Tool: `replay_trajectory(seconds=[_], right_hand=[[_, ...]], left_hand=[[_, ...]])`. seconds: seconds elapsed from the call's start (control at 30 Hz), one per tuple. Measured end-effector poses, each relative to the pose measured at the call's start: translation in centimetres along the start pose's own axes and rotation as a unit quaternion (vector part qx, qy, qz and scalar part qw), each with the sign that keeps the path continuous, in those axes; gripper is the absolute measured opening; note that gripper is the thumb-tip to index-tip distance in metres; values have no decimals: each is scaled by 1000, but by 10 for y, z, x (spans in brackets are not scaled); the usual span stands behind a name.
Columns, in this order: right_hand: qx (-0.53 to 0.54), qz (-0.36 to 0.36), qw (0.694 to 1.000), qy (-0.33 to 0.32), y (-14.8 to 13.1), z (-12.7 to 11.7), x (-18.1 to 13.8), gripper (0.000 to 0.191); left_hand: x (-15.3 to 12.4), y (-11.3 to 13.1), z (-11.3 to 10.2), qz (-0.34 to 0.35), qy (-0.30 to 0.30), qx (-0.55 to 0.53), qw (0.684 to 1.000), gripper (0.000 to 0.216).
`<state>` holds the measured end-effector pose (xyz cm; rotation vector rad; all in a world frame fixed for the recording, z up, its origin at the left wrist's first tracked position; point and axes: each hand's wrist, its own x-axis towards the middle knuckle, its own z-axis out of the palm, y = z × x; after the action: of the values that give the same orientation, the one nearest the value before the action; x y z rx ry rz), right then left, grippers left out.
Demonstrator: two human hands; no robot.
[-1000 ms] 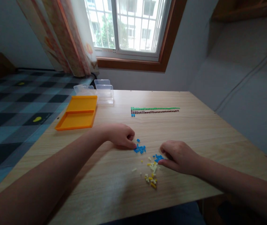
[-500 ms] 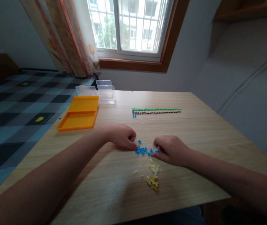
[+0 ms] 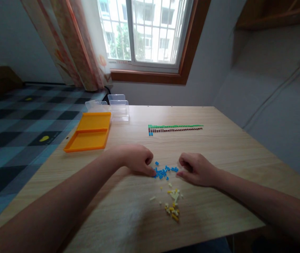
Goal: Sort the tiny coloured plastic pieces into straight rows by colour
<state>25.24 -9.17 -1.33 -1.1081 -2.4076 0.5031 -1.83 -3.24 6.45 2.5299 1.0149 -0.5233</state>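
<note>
Where the two hands face each other across the desk [image 3: 226,140], one loose heap of small blue pieces [image 3: 161,173], lying flat on the wood between them. Long axis of the heap: side to side, tipped slightly away from the person toward the right. Dense part at the left end, thin scatter at the right.

Left hand [image 3: 138,160]: the nearer of the two; fingers curled, thumb tip at the heap's left edge, seemingly touching it. Gap between thumb and forefinger narrow; whether a piece is pinched, cannot tell.

Right hand [image 3: 199,171]: just beside the heap's right end, side-on to the desk; fingers curled, thumb a little apart from the forefinger. No piece visible in it; inside of the palm hidden.

One single blue piece [image 3: 157,163]: just beyond the heap, near the left hand.

Pale and yellow pieces [image 3: 174,195]: scattered, on the person's side of the heap.

Farther off, a green row [image 3: 163,126], a brown row [image 3: 161,130] beside it, and two blue pieces [image 3: 150,134] at the left end.

Far left: orange tray [image 3: 89,140], two compartments; transparent boxes [image 3: 119,111] behind.
</note>
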Motion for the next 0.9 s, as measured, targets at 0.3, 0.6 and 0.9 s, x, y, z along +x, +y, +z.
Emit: replay_trajectory(seconds=[0.3, 0.6, 0.9], right_hand=[[-75, 9, 997, -14, -17, 13, 22, 45], [-14, -32, 999, -1, -4, 7, 15, 31], [-20, -84, 996, 20, 7, -4, 0, 9]], left_hand=[[3, -5, 6, -3, 1, 7, 1000, 36], [3, -6, 3, -3, 2, 7, 1000, 28], [7, -14, 6, 0, 8, -9, 1000, 19]])
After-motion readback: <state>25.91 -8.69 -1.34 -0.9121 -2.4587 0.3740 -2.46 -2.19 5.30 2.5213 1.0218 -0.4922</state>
